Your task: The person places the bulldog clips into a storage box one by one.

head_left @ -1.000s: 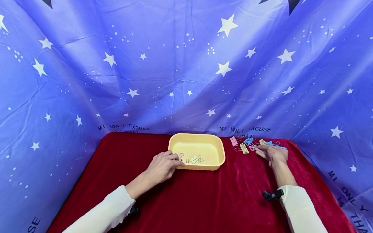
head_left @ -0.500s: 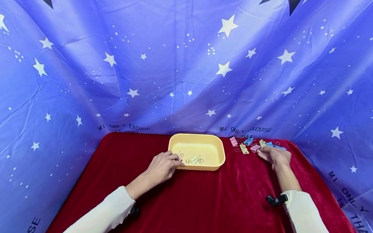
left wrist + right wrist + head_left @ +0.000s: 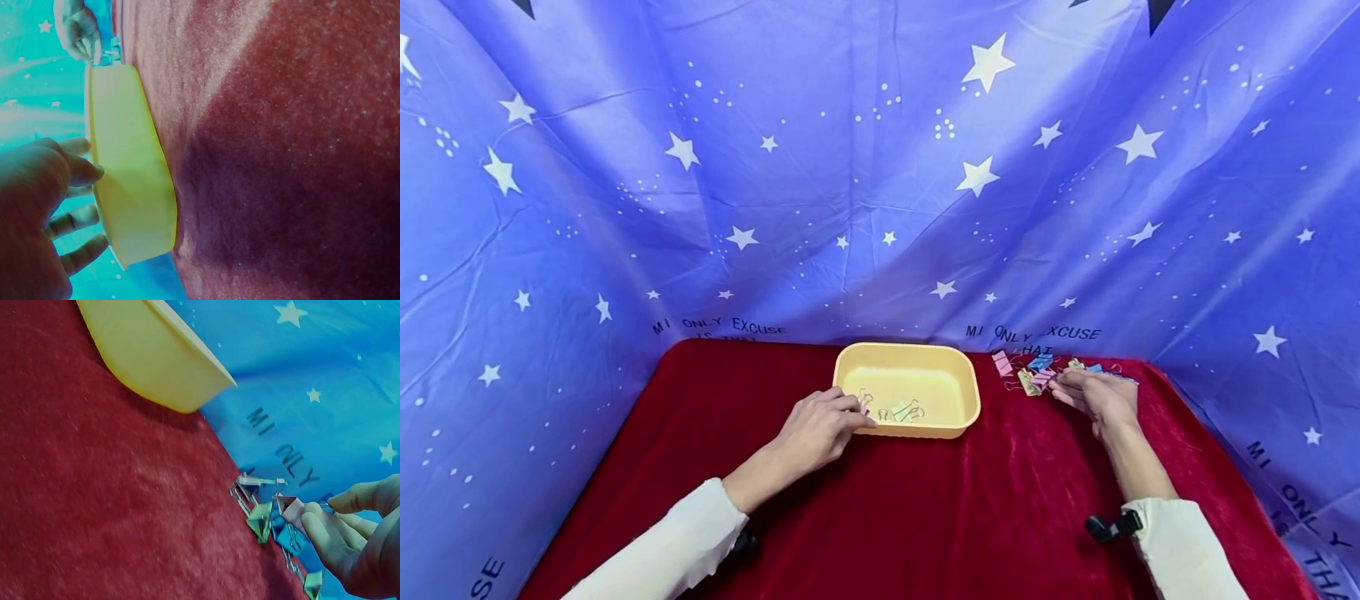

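Observation:
My left hand point(image 3: 817, 425) holds the near-left rim of a yellow plastic basin point(image 3: 925, 432), thumb outside and fingers over the edge. Inside the basin lie a pale green binder clip point(image 3: 901, 412) and a pink one partly hidden by the fingers. Over at the right, my right hand point(image 3: 1100, 402) pinches a pink binder clip point(image 3: 291, 508) by its wire handle between thumb and fingers. That clip is lifted among the loose ones. Close around it are a yellow-green clip point(image 3: 260, 522) and a blue clip point(image 3: 289, 536).
Another pink clip point(image 3: 1002, 363) lies left of the pile, nearest the basin. Further blue and yellow clips are partly covered by the right hand. Red velvet cloth point(image 3: 910, 517) covers the table. A blue star-printed curtain point(image 3: 850, 167) rises right behind the basin and clips.
My right hand first drew slightly right, then came back left with the pink clip, which now overlaps the yellow-green one. The left hand and basin have stayed put.

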`<action>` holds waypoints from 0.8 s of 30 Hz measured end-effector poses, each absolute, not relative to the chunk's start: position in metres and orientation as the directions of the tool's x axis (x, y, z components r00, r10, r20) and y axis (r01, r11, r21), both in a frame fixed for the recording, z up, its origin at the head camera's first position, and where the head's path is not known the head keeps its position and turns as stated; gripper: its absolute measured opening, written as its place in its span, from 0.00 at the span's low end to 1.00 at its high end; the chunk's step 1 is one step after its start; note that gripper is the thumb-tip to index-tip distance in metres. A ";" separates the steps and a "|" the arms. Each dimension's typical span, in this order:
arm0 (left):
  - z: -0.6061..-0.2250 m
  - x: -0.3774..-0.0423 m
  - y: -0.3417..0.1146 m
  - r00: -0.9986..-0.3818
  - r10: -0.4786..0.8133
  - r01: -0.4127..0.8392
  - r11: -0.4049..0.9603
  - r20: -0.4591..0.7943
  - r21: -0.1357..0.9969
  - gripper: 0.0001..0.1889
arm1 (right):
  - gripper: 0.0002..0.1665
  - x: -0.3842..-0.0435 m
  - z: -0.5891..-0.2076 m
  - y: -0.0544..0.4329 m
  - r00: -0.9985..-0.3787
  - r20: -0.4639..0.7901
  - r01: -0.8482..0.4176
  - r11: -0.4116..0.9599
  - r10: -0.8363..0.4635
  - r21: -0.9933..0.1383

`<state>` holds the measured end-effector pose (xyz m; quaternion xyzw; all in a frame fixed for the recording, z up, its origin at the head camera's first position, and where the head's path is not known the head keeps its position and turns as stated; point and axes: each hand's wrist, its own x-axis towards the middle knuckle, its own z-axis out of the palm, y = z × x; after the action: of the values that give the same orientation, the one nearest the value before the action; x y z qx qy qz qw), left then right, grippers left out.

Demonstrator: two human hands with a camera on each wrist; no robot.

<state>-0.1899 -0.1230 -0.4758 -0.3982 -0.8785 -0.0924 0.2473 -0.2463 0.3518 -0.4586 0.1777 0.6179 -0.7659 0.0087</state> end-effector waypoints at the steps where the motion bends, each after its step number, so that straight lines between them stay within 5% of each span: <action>1: -0.476 -0.190 -0.123 -0.561 0.654 0.745 0.666 0.508 -0.034 0.20 | 0.29 -0.246 -0.458 0.349 -0.942 -0.270 0.224 -0.226 0.200 -0.948; 15: -0.477 -0.192 -0.123 -0.574 0.650 0.743 0.669 0.499 -0.016 0.19 | 0.19 -0.245 -0.436 0.310 -0.978 -0.186 0.164 -0.205 0.091 -0.965; 24: -0.476 -0.191 -0.123 -0.572 0.654 0.747 0.664 0.495 -0.013 0.19 | 0.10 -0.244 -0.429 0.283 -0.995 -0.103 0.102 -0.076 0.004 -0.992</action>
<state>-0.1915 -0.1231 -0.4756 -0.3975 -0.8811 -0.0990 0.2361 -0.2445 0.2830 -0.4287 0.0392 0.6788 -0.7325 0.0335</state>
